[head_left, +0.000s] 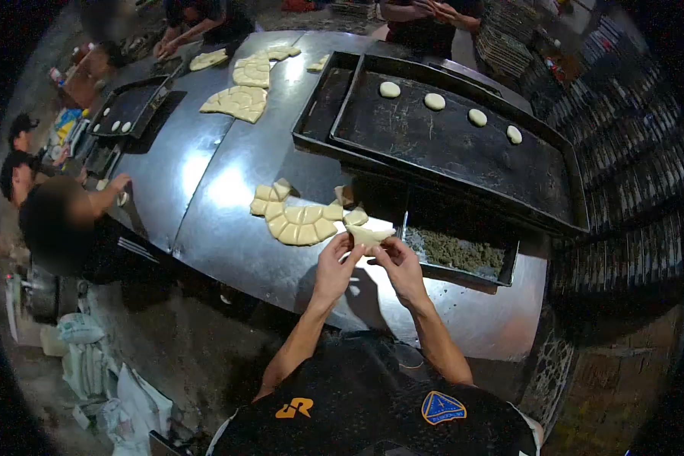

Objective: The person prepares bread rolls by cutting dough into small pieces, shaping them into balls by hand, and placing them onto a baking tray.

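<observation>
The metal tabletop (235, 258) runs beneath my hands. Beyond them, rightward, sits the broad dark tray (448, 152); nearer on the right, the pan (457, 275) of greenish crumbs (463, 251). Scored dough (300, 226) lies just left. My left hand (333, 270) and right hand (403, 270) pinch the dough flap (365, 234) between thumbs and fingers. I'd reckon it light, soft, easily torn, best taken by its rim. My fingers cover its near edge; I can't make out its underside.
</observation>
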Demonstrator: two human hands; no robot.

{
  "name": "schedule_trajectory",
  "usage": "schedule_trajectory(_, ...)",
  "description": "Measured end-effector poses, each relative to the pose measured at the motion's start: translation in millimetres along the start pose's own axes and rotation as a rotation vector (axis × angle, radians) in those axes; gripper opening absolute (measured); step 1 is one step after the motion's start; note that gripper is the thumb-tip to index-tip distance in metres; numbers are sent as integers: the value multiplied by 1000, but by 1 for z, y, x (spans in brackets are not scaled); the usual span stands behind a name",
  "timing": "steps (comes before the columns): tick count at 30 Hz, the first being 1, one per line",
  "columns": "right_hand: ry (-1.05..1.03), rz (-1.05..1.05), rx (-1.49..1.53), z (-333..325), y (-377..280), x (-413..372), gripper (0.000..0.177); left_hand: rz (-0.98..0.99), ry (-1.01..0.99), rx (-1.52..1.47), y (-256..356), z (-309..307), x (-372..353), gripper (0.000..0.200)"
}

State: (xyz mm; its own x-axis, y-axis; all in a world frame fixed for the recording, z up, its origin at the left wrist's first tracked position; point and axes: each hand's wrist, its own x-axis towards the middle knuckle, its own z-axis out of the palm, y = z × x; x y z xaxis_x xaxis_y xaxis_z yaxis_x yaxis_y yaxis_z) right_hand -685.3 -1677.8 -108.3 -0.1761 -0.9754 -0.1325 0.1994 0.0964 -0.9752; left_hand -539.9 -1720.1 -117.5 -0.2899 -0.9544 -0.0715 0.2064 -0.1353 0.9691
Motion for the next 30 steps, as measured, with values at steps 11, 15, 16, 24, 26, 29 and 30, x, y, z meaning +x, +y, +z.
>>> schedule_trajectory(11, 65, -545, -412, -30, -13, -37, 24, -588, -222, -572, 20, 16, -21, 38)
schedule_trajectory(15, 33, -470, -472, -44, -22, -48, 43, -351, -236, -285, 2, 23, -27, 37)
schedule_trajectory(16, 58, -239, -257, -53, -5, -48, 40, -330, -198, -300, 1, 29, -30, 34)
schedule_trajectory(24, -28, 73, -234, -62, -2, -71, 32, -184, -219, -11, -16, 48, -43, 28)
schedule_trajectory(26, 41, 14, -217, -61, -2, -74, 31, -150, -184, -11, -16, 52, -44, 29)
schedule_trajectory(29, 109, 27, -289, -65, 1, -77, 29, -178, -284, 11, -17, 62, -46, 32)
schedule_trajectory(30, 119, 23, -357, -70, 1, -76, 29, -250, -344, -14, -22, 58, -43, 29)
